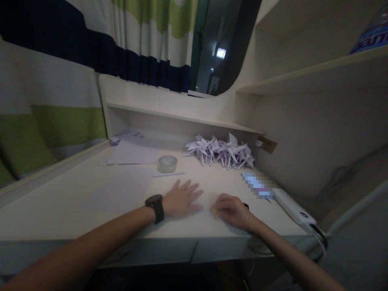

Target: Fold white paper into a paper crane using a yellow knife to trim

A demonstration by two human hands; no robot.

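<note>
My left hand (183, 199), with a dark watch (155, 205) on the wrist, lies flat with fingers spread on the white desk (69, 186). To its right, my right hand (232, 209) is closed in a pinch, low over the desk. A small yellowish bit shows at its fingertips, too blurred to name. Beside the right knuckles a small black and yellow piece (246, 206) peeks out, mostly hidden. Beyond the left hand lie a thin white paper stick (168, 175) and a roll of clear tape (167, 164). A pale sheet of paper (118, 190) lies left of them.
Folded paper pinwheels (221, 151) are heaped at the back right. Stacked paper (133, 149) sits at the back left. A phone (257, 185) and a white power strip (294, 208) with cables line the right side. Shelves (303, 72) overhang the right; a curtain (151, 40) hangs behind.
</note>
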